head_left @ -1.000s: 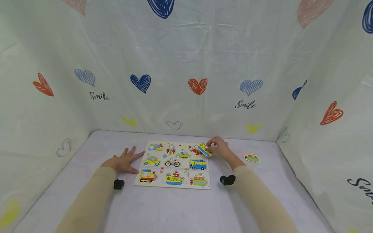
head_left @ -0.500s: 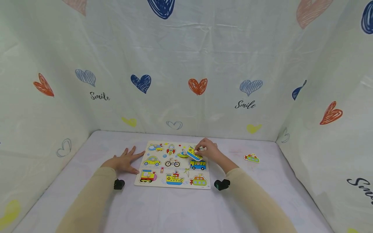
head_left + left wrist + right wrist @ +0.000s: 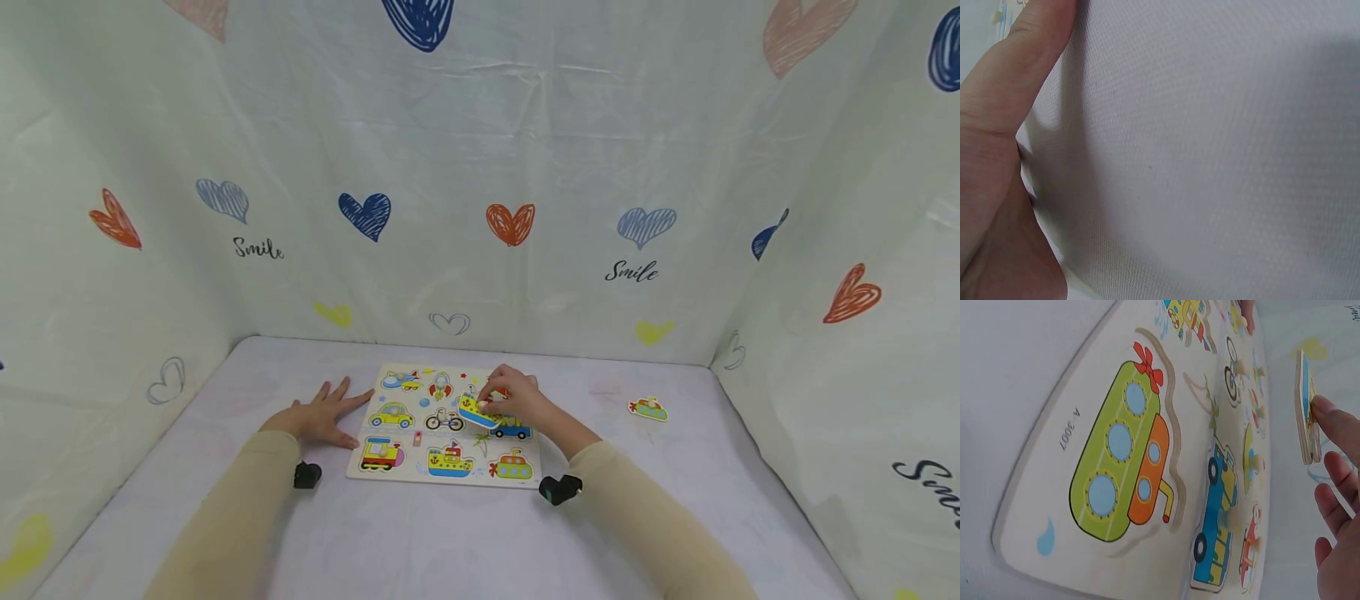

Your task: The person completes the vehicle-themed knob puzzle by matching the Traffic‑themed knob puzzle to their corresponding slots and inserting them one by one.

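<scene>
My left hand (image 3: 318,417) lies with fingers spread on the table, thumb and forefinger at the left edge of a wooden puzzle board (image 3: 414,468). Its thumb (image 3: 1029,56) shows in the left wrist view. With thumb and fingers, my right hand (image 3: 519,398) pinches a yellow and blue ship puzzle piece (image 3: 474,410) by its knob. The tilted piece is above the board, between the bicycle and the bus; the right wrist view shows it almost edge-on and apart from the board. A printed ship (image 3: 448,461) and a printed submarine (image 3: 1116,450) mark the board's front row.
A loose green submarine piece (image 3: 648,408) lies on the table to the right of the board. Knobbed pieces such as the car (image 3: 391,415), train (image 3: 380,454) and bus (image 3: 1215,519) sit in the board. A white cloth with hearts (image 3: 510,225) hangs behind.
My right hand has carried the ship piece leftward and towards me, from over the helicopter at the board's back right corner to beside the bicycle. The left hand stays in place.
</scene>
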### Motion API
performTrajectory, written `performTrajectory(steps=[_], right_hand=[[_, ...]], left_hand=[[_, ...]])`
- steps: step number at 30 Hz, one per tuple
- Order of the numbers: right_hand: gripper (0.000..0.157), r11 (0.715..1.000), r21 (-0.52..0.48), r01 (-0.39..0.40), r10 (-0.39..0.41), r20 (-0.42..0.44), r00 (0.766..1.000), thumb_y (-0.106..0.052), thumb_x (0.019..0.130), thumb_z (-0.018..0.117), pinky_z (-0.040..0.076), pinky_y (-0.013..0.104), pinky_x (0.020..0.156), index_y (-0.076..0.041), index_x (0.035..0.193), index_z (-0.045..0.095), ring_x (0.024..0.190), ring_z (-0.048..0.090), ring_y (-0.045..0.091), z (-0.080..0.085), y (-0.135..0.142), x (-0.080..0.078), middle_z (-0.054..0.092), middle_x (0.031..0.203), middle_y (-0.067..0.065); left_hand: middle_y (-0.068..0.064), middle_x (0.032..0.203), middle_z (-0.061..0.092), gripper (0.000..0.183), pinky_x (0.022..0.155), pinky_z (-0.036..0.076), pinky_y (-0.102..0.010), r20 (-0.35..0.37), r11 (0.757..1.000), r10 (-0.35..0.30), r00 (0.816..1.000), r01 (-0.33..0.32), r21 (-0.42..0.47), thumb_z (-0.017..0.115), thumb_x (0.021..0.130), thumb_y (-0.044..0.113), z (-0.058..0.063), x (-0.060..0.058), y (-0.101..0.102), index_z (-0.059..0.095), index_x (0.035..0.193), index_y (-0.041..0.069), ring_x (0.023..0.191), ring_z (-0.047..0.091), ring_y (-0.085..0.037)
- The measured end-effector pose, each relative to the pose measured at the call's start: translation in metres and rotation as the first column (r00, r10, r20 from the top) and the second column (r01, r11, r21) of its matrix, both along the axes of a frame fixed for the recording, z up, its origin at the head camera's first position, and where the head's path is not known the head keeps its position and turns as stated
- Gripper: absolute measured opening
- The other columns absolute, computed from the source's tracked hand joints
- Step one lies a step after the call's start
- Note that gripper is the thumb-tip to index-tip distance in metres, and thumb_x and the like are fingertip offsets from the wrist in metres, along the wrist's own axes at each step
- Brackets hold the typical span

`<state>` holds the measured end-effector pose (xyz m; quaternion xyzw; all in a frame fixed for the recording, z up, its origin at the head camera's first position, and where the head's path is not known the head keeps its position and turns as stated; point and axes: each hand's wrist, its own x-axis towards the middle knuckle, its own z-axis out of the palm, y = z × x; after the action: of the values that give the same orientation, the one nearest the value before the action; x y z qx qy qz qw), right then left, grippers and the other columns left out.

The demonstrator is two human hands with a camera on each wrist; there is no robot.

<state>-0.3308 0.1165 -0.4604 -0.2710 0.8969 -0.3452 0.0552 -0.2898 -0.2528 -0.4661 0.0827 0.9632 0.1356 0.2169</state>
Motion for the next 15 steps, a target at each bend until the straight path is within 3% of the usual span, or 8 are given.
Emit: performTrajectory(steps=[15], right_hand=[[0.004, 0.996, 0.014, -0.089, 0.089, 0.023, 0.996, -0.028, 0.084, 0.078, 0.024, 0.051, 0.098, -0.026, 0.087, 0.075, 0.103, 0.052, 0.013, -0.007, -0.028, 0.023, 0.055, 0.096, -0.014]], left_hand=[[-0.028, 0.158, 0.001, 0.103, 0.099, 0.004, -0.080, -0.007, 1.000, 0.005, 1.000, -0.005, 0.006, 0.079, 0.073, 0.054, -0.003, -0.001, -0.002, 0.027, 0.155, 0.020, 0.141, -0.004, -0.054]])
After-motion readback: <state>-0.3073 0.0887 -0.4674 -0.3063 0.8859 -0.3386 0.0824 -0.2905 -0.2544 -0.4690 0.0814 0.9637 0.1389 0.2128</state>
